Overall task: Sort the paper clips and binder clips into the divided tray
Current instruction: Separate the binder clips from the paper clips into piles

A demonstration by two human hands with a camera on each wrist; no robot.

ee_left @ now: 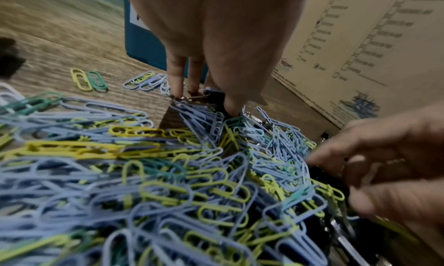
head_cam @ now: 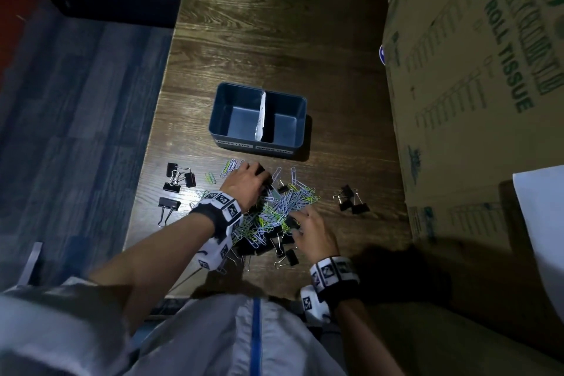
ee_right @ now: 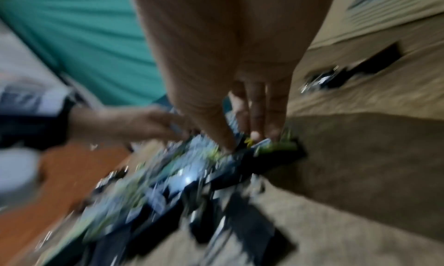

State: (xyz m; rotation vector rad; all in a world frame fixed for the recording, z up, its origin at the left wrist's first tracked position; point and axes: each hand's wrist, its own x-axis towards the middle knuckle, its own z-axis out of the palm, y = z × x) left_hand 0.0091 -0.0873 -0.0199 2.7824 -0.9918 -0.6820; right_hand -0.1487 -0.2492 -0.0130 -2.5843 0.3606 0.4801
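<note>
A blue divided tray [head_cam: 227, 101] stands on the wooden table, both compartments bare, a white divider [head_cam: 262, 116] between them. In front of it lies a pile of blue, yellow and green paper clips [head_cam: 274, 214] mixed with black binder clips [head_cam: 291, 256]. My left hand [head_cam: 259, 175] reaches to the pile's far end. There its fingers and thumb pinch a black binder clip [ee_left: 213, 94] with several paper clips hanging from it. My right hand [head_cam: 297, 223] digs into the pile's near right side, fingers curled round a black binder clip [ee_left: 360, 175]. The right wrist view is blurred.
Large cardboard boxes [head_cam: 473, 85] wall off the table's right side. Loose binder clips lie left of the pile [head_cam: 178, 180] and right of it [head_cam: 351, 200]. A few stray paper clips [head_cam: 210, 178] lie near the left group. The table's left edge drops to a blue floor [head_cam: 76, 116].
</note>
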